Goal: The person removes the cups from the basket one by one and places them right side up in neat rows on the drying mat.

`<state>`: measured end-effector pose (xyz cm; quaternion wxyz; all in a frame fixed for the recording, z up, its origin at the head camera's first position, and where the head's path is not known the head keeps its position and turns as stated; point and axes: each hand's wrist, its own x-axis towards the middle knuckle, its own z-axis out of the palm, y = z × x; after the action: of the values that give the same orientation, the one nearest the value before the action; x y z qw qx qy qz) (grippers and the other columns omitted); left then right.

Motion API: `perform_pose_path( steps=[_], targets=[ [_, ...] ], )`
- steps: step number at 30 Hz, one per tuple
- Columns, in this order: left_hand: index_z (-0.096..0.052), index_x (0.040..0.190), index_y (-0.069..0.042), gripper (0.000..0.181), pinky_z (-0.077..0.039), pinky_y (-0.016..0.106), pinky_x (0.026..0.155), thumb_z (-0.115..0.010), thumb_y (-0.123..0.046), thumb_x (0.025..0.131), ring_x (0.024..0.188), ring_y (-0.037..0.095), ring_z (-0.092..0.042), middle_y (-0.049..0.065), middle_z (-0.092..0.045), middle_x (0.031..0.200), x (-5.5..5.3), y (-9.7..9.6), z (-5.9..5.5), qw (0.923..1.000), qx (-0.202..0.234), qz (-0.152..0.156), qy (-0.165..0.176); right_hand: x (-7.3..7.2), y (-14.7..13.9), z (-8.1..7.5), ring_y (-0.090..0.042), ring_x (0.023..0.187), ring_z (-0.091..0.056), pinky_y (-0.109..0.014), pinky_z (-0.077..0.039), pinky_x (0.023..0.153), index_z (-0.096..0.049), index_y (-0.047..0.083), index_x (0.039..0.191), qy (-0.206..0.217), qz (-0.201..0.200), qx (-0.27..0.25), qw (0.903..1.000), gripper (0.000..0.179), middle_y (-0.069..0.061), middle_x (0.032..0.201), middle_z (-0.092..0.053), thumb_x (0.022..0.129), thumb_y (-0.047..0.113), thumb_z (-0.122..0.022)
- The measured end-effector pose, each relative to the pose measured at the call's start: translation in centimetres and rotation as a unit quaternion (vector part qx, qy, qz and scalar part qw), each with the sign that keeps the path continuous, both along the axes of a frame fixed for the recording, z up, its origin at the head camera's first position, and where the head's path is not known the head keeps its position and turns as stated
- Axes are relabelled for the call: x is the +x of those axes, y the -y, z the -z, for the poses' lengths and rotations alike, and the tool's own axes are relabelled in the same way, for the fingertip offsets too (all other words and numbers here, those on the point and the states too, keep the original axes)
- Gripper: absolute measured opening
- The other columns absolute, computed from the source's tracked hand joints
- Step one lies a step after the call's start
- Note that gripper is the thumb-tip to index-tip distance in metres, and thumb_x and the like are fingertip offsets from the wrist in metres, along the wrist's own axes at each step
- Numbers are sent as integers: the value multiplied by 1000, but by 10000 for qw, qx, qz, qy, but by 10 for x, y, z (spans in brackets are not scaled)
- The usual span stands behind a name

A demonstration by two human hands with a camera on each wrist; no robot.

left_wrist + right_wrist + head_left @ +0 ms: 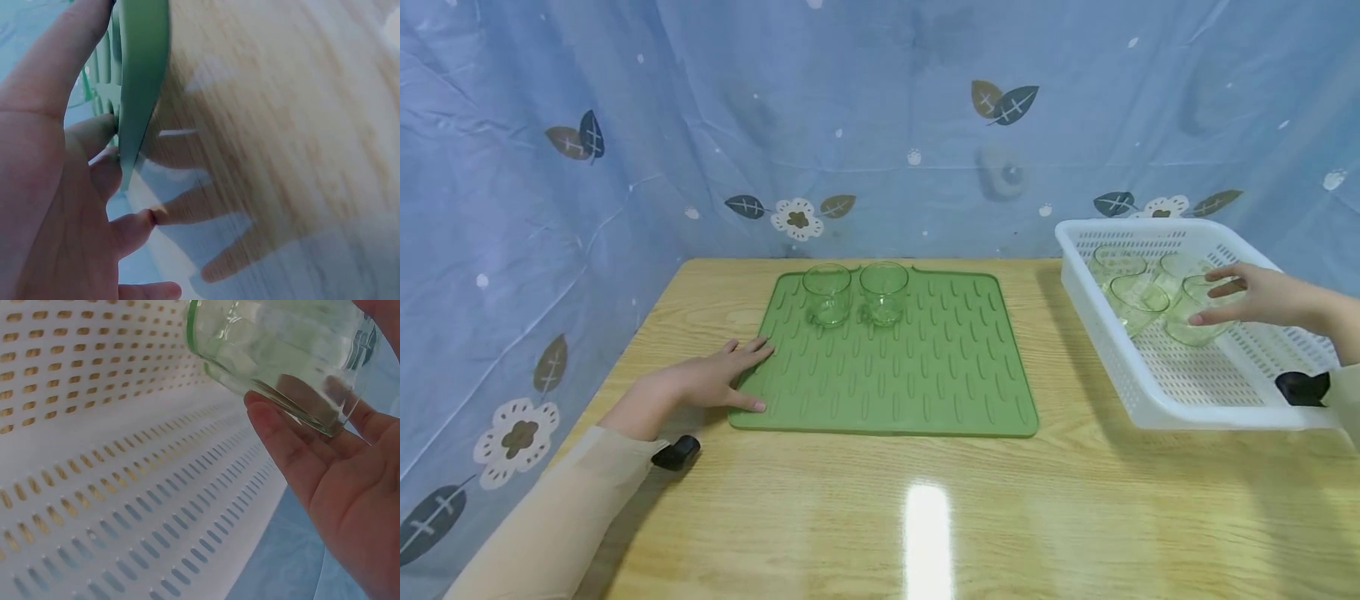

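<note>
Now R hand (1261,297) grips glass (275,350), long axis approx. vertical.

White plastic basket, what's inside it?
The white plastic basket holds four glass cups; the right hand grips one. That hand and its sleeve cover part of the basket's right side, so anything behind them can't be seen.

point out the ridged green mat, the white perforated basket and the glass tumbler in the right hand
Ridged green mat (883,358), head view, bare middle surface
White perforated basket (1225,417), head view, front rim
Glass tumbler (281,356), right wrist view, side wall
</note>
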<state>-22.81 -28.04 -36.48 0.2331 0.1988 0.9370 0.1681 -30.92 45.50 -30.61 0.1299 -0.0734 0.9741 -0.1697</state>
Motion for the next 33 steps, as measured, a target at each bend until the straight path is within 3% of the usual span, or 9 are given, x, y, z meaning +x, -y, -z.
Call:
perform_pose_path(
  steps=[7, 16, 22, 25, 27, 29, 30, 31, 33],
  targets=[
    [-14, 165, -3, 105, -12, 79, 109, -71, -54, 93, 149, 57, 6, 24, -1, 169, 0, 0, -1, 10000, -18, 39, -19, 5, -12, -10, -69, 121, -30, -80, -35, 88, 0, -21, 151, -76, 302, -238, 9992, 108, -50, 139, -22, 99, 43, -68],
    [-15, 164, -3, 105, -12, 80, 109, -70, -55, 93, 148, 58, 5, 25, -1, 169, 1, 2, -3, 10000, -41, 52, -56, 27, 6, -31, -70, 124, -24, -81, -29, 90, 10, -11, 157, -353, 490, -881, 9943, 102, -51, 145, -14, 104, 38, -62],
    [-14, 165, -3, 104, -12, 80, 109, -70, -55, 93, 148, 58, 5, 24, -1, 169, 2, 2, -3, 10000, -51, 35, -34, 36, 17, -39, -71, 130, -20, -81, -24, 95, 10, 7, 164, -635, 626, -1473, 9851, 95, -47, 153, -8, 106, 37, -59],
    [-14, 165, -4, 105, -12, 80, 109, -70, -56, 93, 148, 58, 4, 24, -1, 169, 2, 1, -1, 10000, -43, 45, -32, 34, 18, -36, -40, 134, -40, -48, -38, 107, 7, 19, 166, -1041, 646, -1917, 9738, 91, -21, 152, -33, 105, 31, -60],
    [-14, 165, -4, 105, -12, 80, 109, -70, -56, 92, 148, 58, 4, 24, -1, 169, 2, 1, 0, 10000, -27, 50, -32, 31, 15, -32, -12, 124, -47, -23, -39, 100, 2, 24, 167, -1345, 614, -2245, 9632, 87, 3, 140, -43, 105, 24, -61],
    [-14, 165, -4, 105, -12, 80, 109, -70, -56, 92, 148, 57, 4, 23, -1, 169, 2, 1, 0, 10000, -18, 33, -28, 29, 13, -30, 1, 118, -44, -16, -34, 102, -1, 27, 167, -1513, 609, -2441, 9559, 85, 13, 141, -42, 106, 22, -60],
    [-14, 165, -4, 105, -12, 80, 109, -70, -56, 92, 148, 57, 4, 23, -1, 169, 2, 1, 0, 10000, -13, 29, -31, 28, 11, -28, 6, 118, -43, -16, -31, 107, -2, 28, 166, -1599, 634, -2496, 9529, 84, 17, 141, -42, 106, 21, -60],
    [-14, 165, -4, 105, -13, 80, 108, -70, -56, 92, 149, 57, 4, 23, -1, 169, 2, 1, 0, 10000, -5, 22, -30, 28, 12, -28, 3, 125, -43, -24, -25, 117, -2, 28, 166, -1622, 650, -2543, 9512, 83, 13, 146, -40, 106, 22, -59],
    [-14, 165, -5, 105, -13, 80, 108, -70, -56, 92, 149, 57, 5, 22, -1, 170, 2, 0, -1, 10000, -4, 2, -19, 29, 13, -28, -7, 141, -37, -46, -16, 124, -3, 27, 167, -1661, 676, -2572, 9496, 81, 4, 155, -33, 107, 23, -58]
  ],
)
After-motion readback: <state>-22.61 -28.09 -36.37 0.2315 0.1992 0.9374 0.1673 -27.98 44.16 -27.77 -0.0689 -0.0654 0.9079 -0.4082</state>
